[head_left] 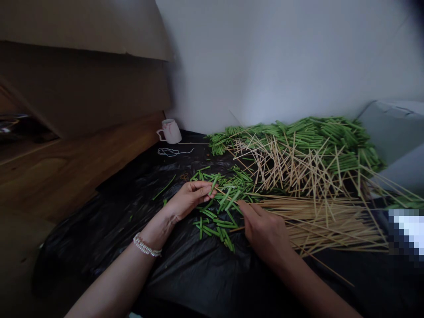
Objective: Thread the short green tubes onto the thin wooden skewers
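Note:
My left hand (192, 198) pinches a short cut piece of green bean (213, 185) between thumb and fingers. In my right hand (263, 227) is a thin wooden skewer (226, 194), its tip reaching the bean piece; whether it has gone through I cannot tell. Below and between both hands lie loose cut green bean pieces (212, 229). A heap of bare skewers (324, 225) is beside my right hand. Behind it, many skewers with rows of bean pieces (308, 137) on their ends are piled against the wall.
Black plastic sheeting (185, 274) covers the work surface. A white mug (171, 131) stands at the back left, near a loop of pale string (168, 152). Rubber bands (184, 176) lie by my left hand. A wooden board (82, 163) and cardboard (86, 84) border the left side.

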